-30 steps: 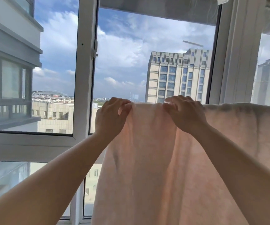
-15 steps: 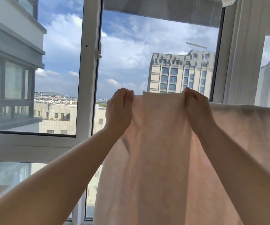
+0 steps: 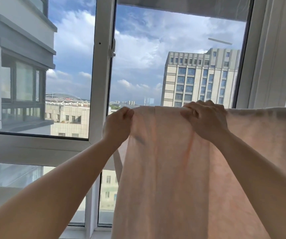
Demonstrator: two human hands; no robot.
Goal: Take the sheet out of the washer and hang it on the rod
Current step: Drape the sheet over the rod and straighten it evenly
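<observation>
I see the white window frame (image 3: 102,83) behind; before it the pink sheet (image 3: 164,169) hangs draped, its rod hidden. My right hand (image 3: 206,119) and left hand (image 3: 117,125) pinch its top fold, fingers curled. Hanging step; next, I think, spreading leftward.

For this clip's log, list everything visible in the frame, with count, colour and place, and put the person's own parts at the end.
sheet: one, pale pink, hanging at centre-right, its top edge running off to the right; the rod under it is hidden
window frame: one, white, across the whole view
tall building: one, beige and grey, outside, right of centre
balcony: one, grey and white, outside at left
sky: blue with white clouds
left hand: one, gripping the sheet's top left end
right hand: one, fingers curled over the sheet's top edge
</observation>
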